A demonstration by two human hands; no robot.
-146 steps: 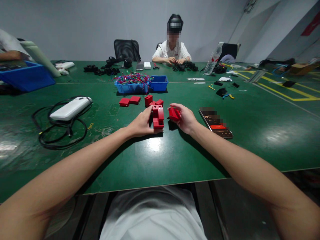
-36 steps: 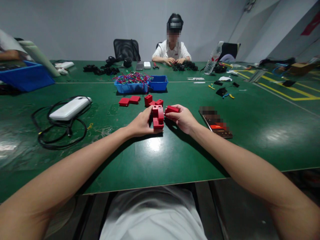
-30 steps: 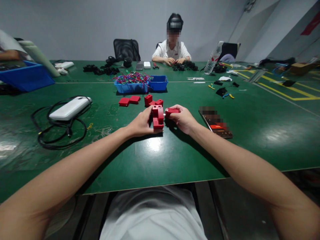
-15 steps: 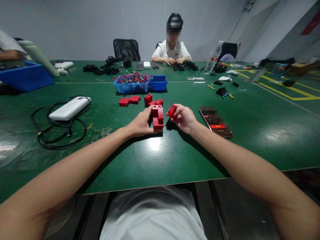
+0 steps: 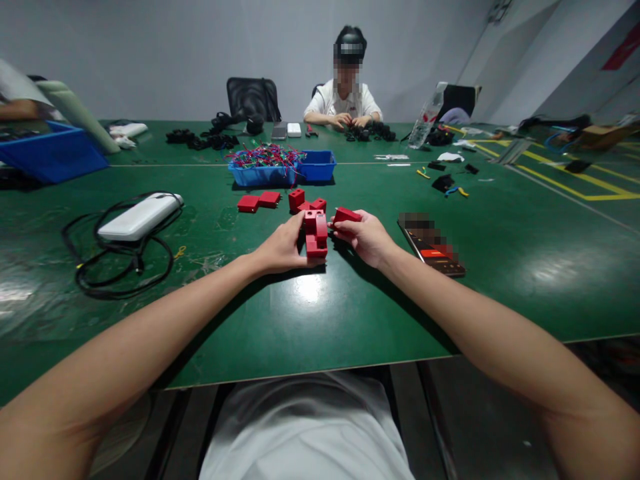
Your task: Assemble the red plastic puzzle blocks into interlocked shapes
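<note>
Between the thumb and fingers of my left hand (image 5: 284,248) stands a red block assembly (image 5: 316,235), with round holes in its top and a curved piece on its right side. My right hand (image 5: 369,239) pinches a smaller red block (image 5: 346,215), just to the right of the assembly and apart from it. Beyond my hands lie loose red blocks: a pair of flat ones (image 5: 259,201) to the left, and a small cluster (image 5: 297,200) behind the assembly, partly hidden by it.
A phone (image 5: 432,248) lies right of my right hand. On the left are a white power bank (image 5: 142,217) and a coiled black cable (image 5: 100,288). Blue bins (image 5: 263,177) stand farther back, one full of coloured wires. A person (image 5: 345,100) sits opposite, handling black parts.
My right hand has turned the small red block, so a flat face now shows and it lies more level. My left hand and the assembly stay where they were.
</note>
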